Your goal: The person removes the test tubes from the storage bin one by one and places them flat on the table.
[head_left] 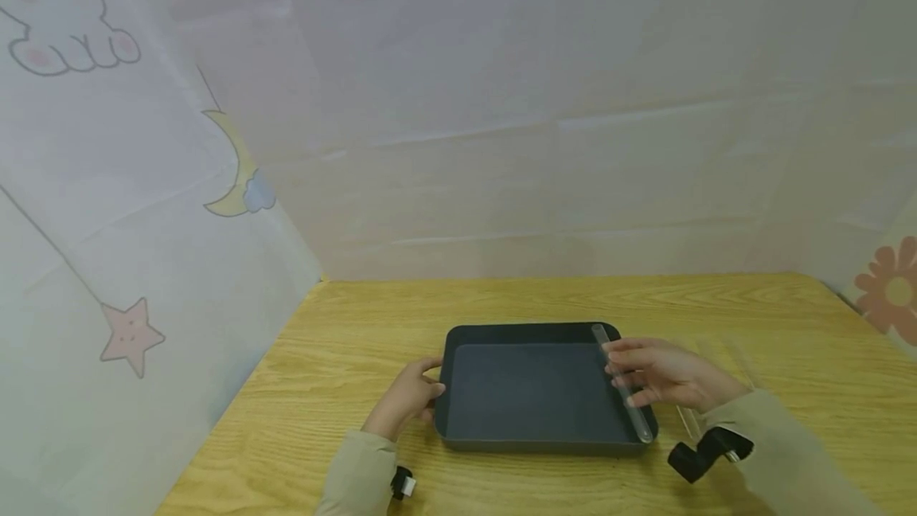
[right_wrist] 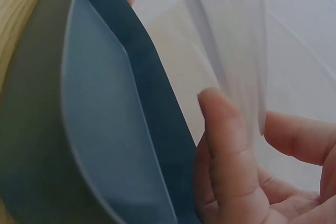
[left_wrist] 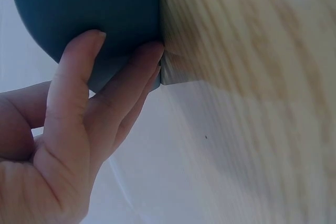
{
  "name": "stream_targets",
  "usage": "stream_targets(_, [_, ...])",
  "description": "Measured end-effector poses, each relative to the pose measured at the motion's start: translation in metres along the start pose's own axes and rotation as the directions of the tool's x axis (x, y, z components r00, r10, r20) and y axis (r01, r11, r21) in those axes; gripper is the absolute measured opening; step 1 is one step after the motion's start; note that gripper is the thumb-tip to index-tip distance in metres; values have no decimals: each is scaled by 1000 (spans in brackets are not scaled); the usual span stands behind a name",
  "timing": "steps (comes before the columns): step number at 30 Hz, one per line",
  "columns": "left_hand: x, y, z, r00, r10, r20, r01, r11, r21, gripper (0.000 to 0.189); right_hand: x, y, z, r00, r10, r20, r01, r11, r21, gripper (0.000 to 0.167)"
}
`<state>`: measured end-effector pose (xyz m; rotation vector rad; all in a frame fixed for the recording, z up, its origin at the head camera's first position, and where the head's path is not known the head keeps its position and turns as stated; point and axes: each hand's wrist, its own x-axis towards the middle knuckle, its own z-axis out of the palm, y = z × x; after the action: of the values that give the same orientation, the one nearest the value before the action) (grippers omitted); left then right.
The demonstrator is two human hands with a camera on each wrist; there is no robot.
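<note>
A dark grey rectangular baking tray (head_left: 530, 447) with raised walls rests on the wooden table. At its left end my left hand (head_left: 411, 396) grips the wall; the left wrist view shows fingers (left_wrist: 123, 80) against the tray's outer side, down to its bottom edge. My right hand (head_left: 662, 373) pinches a clear tube (head_left: 637, 420) between thumb and fingers. This tube slants over the tray's right end, its near end overlapping the front right corner. In the right wrist view the see-through tube (right_wrist: 236, 35) stands in front of the pale backdrop.
More clear, rod-like pieces (head_left: 689, 423) lie on the table (head_left: 809, 452) right of the tray, partly behind my right forearm. Black wrist mounts (head_left: 705, 452) hang below the sleeves. A patterned cloth backdrop (head_left: 458, 142) rises at the table's far edge and left side.
</note>
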<state>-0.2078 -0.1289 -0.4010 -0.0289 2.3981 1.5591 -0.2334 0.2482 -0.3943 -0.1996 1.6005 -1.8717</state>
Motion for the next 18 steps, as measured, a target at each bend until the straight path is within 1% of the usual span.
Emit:
stream_targets(3, [0,-1,0,1000,-2,1,2,1000,-11,51,-3,0,-3,1000,-1,9,1,1000,20,39])
stream_targets(10, [0,-1,0,1000,-1,-1,1,1000,-11,51,-6,1,-8,1000,5,-2,-5,1000,8,42])
stream_targets(16, [0,-1,0,1000,-11,-8,11,1000,-10,51,-8,2,-12,1000,6,-21,-6,1000,-11,32])
stream_targets(18, [0,-1,1,1000,-11,-7,11,1000,-16,51,-10,2,-15,1000,8,-21,-8,1000,-10,34])
